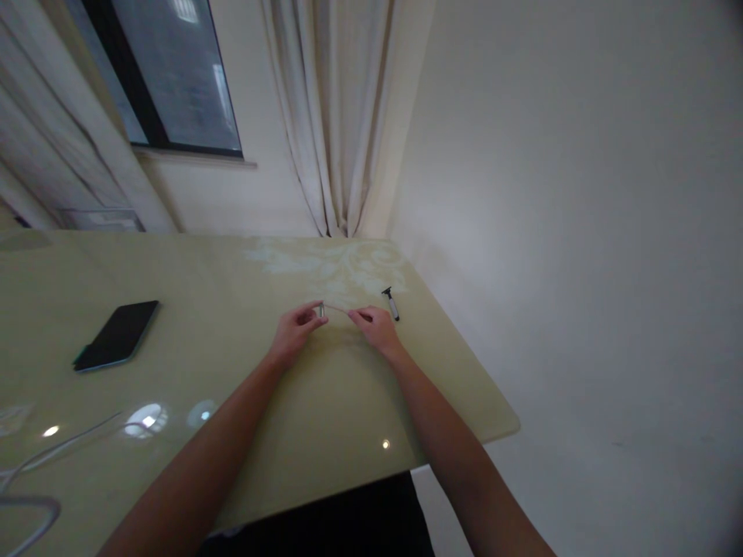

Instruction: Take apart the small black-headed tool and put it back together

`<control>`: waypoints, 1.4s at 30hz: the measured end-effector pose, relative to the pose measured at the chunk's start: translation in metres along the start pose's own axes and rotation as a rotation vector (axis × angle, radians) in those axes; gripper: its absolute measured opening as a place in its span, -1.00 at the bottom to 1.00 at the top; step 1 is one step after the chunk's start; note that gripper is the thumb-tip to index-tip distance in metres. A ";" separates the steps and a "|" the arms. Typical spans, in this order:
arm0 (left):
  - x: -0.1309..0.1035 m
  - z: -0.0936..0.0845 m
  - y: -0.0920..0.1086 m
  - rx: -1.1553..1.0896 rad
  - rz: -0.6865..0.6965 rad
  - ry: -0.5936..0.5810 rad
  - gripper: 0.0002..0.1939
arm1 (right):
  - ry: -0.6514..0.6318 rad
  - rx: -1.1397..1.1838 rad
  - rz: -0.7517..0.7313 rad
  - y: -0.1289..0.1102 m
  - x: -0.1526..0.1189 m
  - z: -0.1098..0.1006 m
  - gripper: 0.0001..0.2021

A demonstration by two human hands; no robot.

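Centre frame: upright metallic piece [322, 310] finger-pinched by left hand [293, 331]; thin strand [337, 308] held crosswise, rightward end clamped in right hand [377, 329] fingertips

"What's behind the glossy table [325, 410]?"
"2 pale curtains [333, 116] and, between them, 1 dark-framed window [174, 70]."
"And on the right?"
"A pale wall [569, 232]; light spots [386, 444] gleam on the table."
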State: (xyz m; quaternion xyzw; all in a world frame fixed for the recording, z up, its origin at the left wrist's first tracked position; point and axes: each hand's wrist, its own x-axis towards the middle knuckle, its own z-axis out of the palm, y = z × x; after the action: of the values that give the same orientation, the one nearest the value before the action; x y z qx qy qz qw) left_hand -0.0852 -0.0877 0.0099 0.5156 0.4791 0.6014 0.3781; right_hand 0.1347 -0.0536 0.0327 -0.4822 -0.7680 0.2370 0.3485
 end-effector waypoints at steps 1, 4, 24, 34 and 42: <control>0.000 0.000 0.000 0.002 0.000 0.004 -0.44 | 0.018 -0.008 0.013 0.001 0.000 -0.001 -0.65; 0.000 0.000 0.000 -0.007 0.003 0.003 -0.45 | -0.025 0.046 -0.014 0.002 0.000 -0.003 -0.67; 0.000 0.001 0.000 -0.012 -0.006 -0.001 -0.44 | -0.061 0.098 -0.025 0.000 -0.001 0.000 -0.63; 0.000 0.000 -0.002 -0.033 -0.007 0.005 -0.42 | -0.099 0.099 -0.003 0.002 -0.001 0.001 -0.58; -0.001 0.000 0.002 -0.022 -0.017 0.011 -0.41 | 0.004 0.003 0.004 0.001 -0.002 -0.003 -0.57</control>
State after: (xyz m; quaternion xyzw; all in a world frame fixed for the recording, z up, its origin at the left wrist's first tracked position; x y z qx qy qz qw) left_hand -0.0847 -0.0893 0.0117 0.5041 0.4790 0.6061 0.3860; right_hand 0.1374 -0.0547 0.0335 -0.4839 -0.7658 0.2380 0.3502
